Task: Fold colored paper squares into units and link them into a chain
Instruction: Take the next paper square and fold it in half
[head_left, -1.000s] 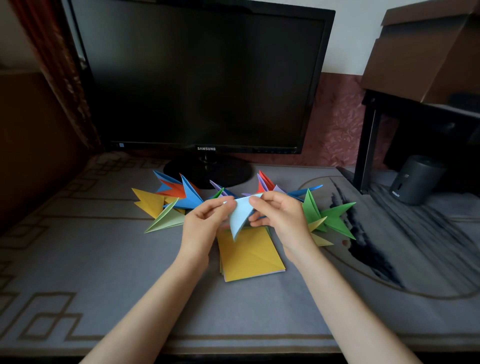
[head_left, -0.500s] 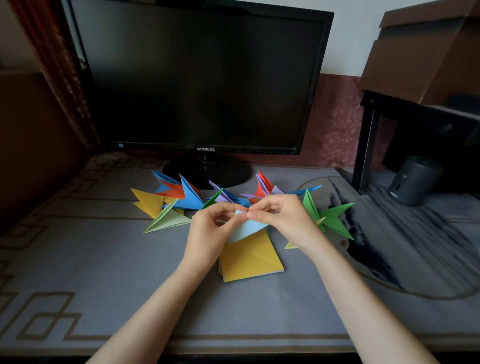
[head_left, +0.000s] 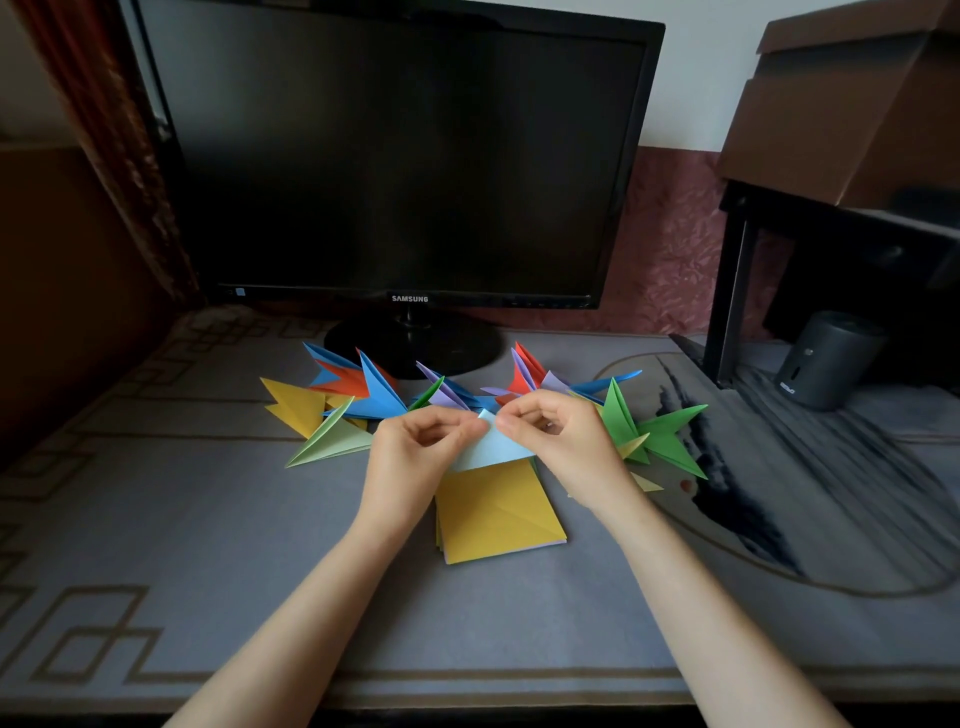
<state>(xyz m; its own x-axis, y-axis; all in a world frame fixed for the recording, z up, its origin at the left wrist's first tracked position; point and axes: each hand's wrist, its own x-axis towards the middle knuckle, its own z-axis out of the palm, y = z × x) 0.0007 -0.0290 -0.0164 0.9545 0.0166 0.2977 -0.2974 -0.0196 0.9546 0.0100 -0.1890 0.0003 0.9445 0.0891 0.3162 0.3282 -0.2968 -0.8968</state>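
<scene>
A light blue paper piece (head_left: 493, 449) is folded into a triangle and held just above the desk at centre. My left hand (head_left: 415, 457) pinches its top point from the left, and my right hand (head_left: 558, 441) pinches the same point from the right. Under them lies a stack of paper squares (head_left: 498, 512) with a yellow sheet on top. Behind my hands a chain of folded units (head_left: 374, 397) curves from yellow and pale green on the left, through blue, orange and purple, to green units (head_left: 654, 436) on the right.
A black Samsung monitor (head_left: 405, 156) stands on its round base (head_left: 415, 345) just behind the chain. A dark cylindrical speaker (head_left: 826, 358) sits at the right under a black shelf (head_left: 737, 280) with a cardboard box (head_left: 852, 98) on it. A grey patterned mat (head_left: 208, 545) covers the desk.
The light blue piece hung point down between my hands; I have turned and flattened it, and now both hands pinch its top point close together, lower over the yellow stack.
</scene>
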